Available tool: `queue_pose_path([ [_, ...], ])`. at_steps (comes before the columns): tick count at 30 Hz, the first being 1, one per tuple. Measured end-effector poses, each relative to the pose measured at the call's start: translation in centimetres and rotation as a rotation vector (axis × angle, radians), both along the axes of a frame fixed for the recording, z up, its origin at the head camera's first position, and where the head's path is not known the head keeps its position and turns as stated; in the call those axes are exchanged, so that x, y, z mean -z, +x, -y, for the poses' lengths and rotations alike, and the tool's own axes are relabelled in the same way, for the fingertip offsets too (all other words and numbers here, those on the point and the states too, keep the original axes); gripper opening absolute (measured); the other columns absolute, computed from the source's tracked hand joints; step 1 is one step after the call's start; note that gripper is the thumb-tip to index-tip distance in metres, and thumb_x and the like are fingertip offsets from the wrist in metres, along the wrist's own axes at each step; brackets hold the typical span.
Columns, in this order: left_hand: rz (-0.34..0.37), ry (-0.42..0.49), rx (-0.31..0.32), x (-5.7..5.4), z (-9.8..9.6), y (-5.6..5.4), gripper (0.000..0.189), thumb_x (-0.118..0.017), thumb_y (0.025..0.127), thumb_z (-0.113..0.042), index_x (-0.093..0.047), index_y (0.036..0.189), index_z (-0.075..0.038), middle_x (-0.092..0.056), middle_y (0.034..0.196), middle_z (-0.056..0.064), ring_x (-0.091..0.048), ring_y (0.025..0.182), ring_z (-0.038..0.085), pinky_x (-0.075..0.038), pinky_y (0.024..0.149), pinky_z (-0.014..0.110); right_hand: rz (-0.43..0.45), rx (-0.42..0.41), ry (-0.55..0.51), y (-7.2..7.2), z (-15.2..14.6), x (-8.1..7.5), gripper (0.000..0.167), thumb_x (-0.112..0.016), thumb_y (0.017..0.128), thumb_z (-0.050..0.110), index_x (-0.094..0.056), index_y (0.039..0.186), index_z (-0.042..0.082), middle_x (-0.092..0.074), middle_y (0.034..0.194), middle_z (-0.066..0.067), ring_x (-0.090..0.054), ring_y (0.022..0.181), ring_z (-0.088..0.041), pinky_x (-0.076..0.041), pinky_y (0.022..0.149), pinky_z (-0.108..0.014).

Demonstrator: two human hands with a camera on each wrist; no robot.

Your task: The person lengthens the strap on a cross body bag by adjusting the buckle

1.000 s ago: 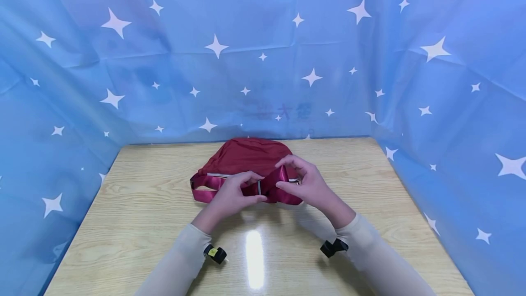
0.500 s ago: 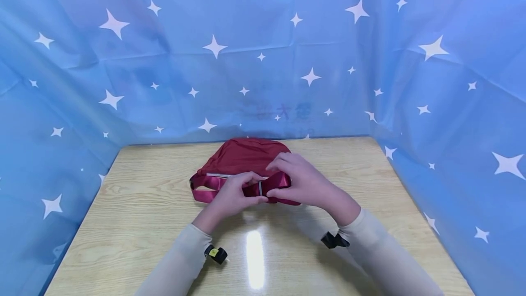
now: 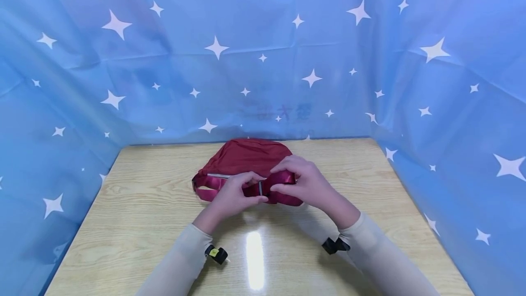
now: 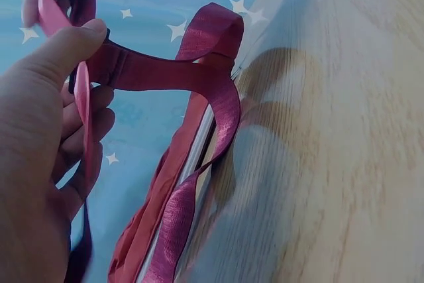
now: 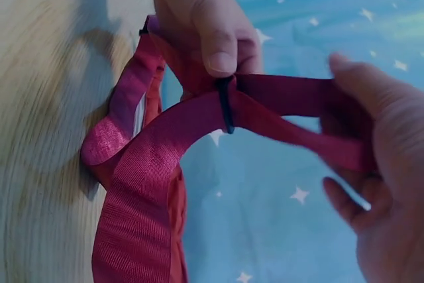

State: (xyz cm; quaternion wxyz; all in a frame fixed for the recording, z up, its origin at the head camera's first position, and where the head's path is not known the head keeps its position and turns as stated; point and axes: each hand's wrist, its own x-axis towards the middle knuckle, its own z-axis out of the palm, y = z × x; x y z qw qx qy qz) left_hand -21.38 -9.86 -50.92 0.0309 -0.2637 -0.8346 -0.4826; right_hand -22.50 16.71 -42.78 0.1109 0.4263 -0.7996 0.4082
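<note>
A dark red waist bag (image 3: 246, 155) lies on the table near the back, its zip along the front. In the head view, my left hand (image 3: 230, 197) pinches the bag's shiny red strap (image 5: 136, 210) beside a dark strap slider (image 5: 226, 105). The left wrist view shows that thumb over the webbing at the slider. My right hand (image 3: 308, 185) grips a loop of strap (image 3: 282, 178) on the slider's right side. Two lengths of webbing run from the slider to the right hand in its wrist view. Part of that loop is hidden behind the fingers.
The wooden table (image 3: 156, 223) has a bright light reflection near its front. A blue curtain with white stars (image 3: 263, 81) closes off the back and both sides. At the bag's left end, a second bend of strap (image 3: 205, 194) hangs loose.
My right hand has shifted left towards the slider, then slightly back right. The strap loop in it now lies flatter than a second ago. The left hand and bag have stayed almost still.
</note>
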Motion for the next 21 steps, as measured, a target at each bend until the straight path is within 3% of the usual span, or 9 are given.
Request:
queue_pose_path([
  [4, 0.02, -0.001, -0.012, 0.0, 0.3, 0.1, 0.042, -0.095, 0.091, -0.036, -0.077, 0.128, -0.03, -0.074, 0.117, -0.015, -0.067, 0.107, 0.013, -0.059, 0.097, 0.041, 0.075, -0.005, -0.188, 0.1, -0.8, 0.3, 0.04, -0.097, 0.082, -0.002, -0.082, 0.118, 0.007, -0.077, 0.113, -0.004, -0.068, 0.098, -0.02, -0.056, 0.072, -0.026],
  [7, 0.029, -0.016, -0.03, 0.2, 0.6, 0.1, 0.042, -0.096, 0.09, -0.036, -0.077, 0.128, -0.032, -0.073, 0.117, -0.016, -0.066, 0.107, 0.012, -0.058, 0.097, 0.041, 0.118, 0.001, -0.261, 0.1, -1.3, 0.4, 0.041, -0.094, 0.082, -0.009, -0.08, 0.119, 0.002, -0.077, 0.113, -0.007, -0.069, 0.105, -0.023, -0.057, 0.08, -0.028],
  [12, 0.033, -0.022, -0.04, 0.2, 0.8, 0.0, 0.042, -0.096, 0.09, -0.036, -0.077, 0.127, -0.031, -0.073, 0.116, -0.014, -0.067, 0.107, 0.012, -0.059, 0.097, 0.042, 0.145, 0.011, -0.283, 0.1, -1.7, 0.5, 0.042, -0.092, 0.083, -0.012, -0.081, 0.12, 0.004, -0.077, 0.114, -0.007, -0.069, 0.108, -0.022, -0.057, 0.088, -0.028],
  [21, 0.024, -0.023, -0.034, 0.0, 0.9, 0.0, 0.042, -0.095, 0.091, -0.036, -0.077, 0.127, -0.03, -0.073, 0.115, -0.015, -0.066, 0.107, 0.012, -0.059, 0.097, 0.041, 0.131, -0.005, -0.33, -0.1, -2.2, 0.8, 0.046, -0.09, 0.081, -0.017, -0.081, 0.12, 0.006, -0.077, 0.113, -0.01, -0.069, 0.109, -0.025, -0.057, 0.09, -0.028],
])
